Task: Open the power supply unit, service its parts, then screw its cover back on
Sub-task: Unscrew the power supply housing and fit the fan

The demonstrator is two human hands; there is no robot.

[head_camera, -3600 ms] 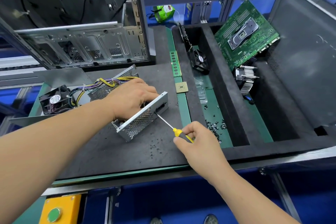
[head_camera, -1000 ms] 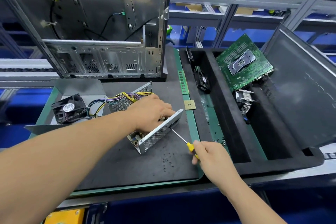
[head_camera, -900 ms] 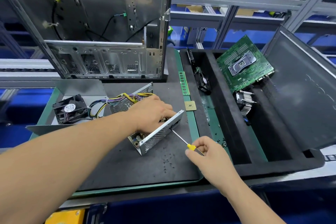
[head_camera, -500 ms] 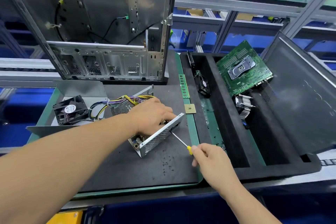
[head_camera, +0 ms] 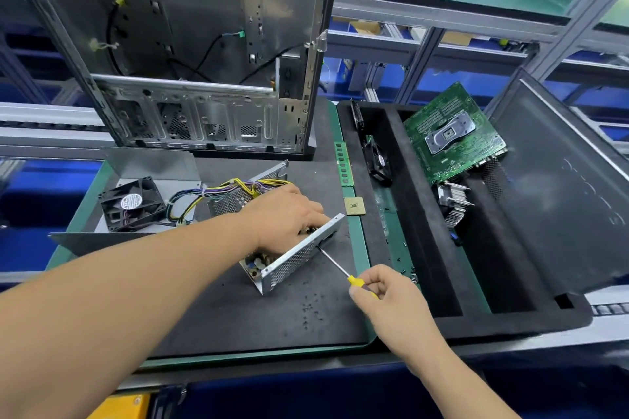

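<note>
Single head-worn view — looks forward and down over the black work mat [head_camera: 211,316], close above both forearms; wide-angle, bench shelving visible beyond.

Your left hand [head_camera: 284,216] is gripping the open power supply unit [head_camera: 292,255] on the black mat [head_camera: 238,316], while your right hand [head_camera: 388,296] is holding the yellow-handled screwdriver [head_camera: 340,269], its tip touching the unit's perforated side.

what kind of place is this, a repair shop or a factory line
Probably a computer assembly or teardown line: a stripped computer case stands on the bench, a foam tray holds a motherboard, and aluminium racking runs behind.
</note>
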